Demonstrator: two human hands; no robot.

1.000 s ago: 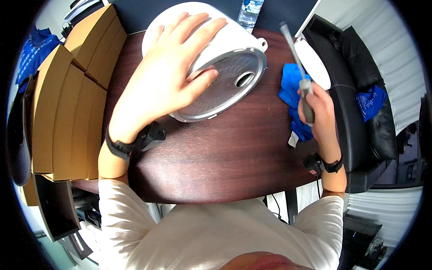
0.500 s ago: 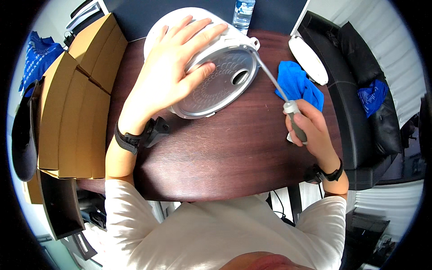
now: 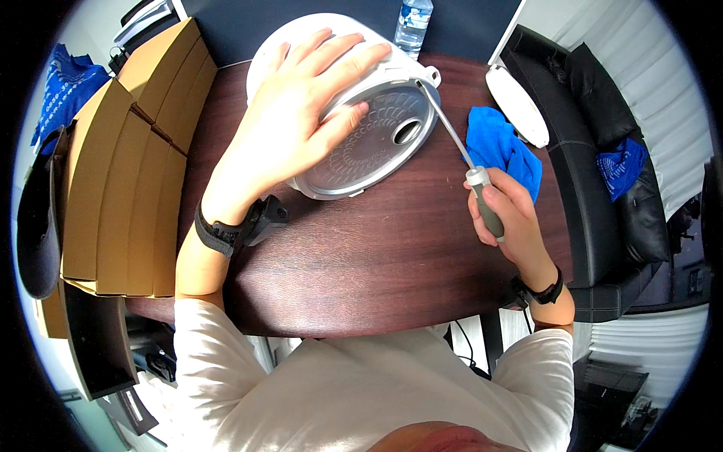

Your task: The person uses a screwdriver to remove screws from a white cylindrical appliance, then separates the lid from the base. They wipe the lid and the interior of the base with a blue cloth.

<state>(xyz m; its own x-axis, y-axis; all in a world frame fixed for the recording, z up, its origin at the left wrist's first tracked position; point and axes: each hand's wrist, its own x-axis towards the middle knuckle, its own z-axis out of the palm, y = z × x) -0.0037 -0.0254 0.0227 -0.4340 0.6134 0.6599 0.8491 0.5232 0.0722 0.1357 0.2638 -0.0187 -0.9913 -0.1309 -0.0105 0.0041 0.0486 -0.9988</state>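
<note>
A white rounded appliance with an oval metal inner plate (image 3: 369,151), perhaps a rice cooker, lies at the far middle of the table. The plate has a dimpled pattern and an oval hole. My left hand (image 3: 301,113) lies spread across the white shell, fingers apart, thumb over the plate. In my closed right hand (image 3: 516,211) is a screwdriver (image 3: 452,135) with a grey and white handle. Its long shaft points up and left, and the tip meets the appliance's rim beside a small white loop (image 3: 432,76). Whether a screw sits under the tip, I cannot tell.
A blue cloth (image 3: 501,151) and a long white oval part (image 3: 518,105) lie at the right. Behind the appliance stands a water bottle (image 3: 413,30). Cardboard boxes (image 3: 124,218) line the left side, and a black sofa (image 3: 595,181) is beyond the table's right edge.
My right hand and the screwdriver handle have shifted slightly left, while the tip stays at the rim. My left hand keeps its place on the appliance. The whole view has shifted a little.
</note>
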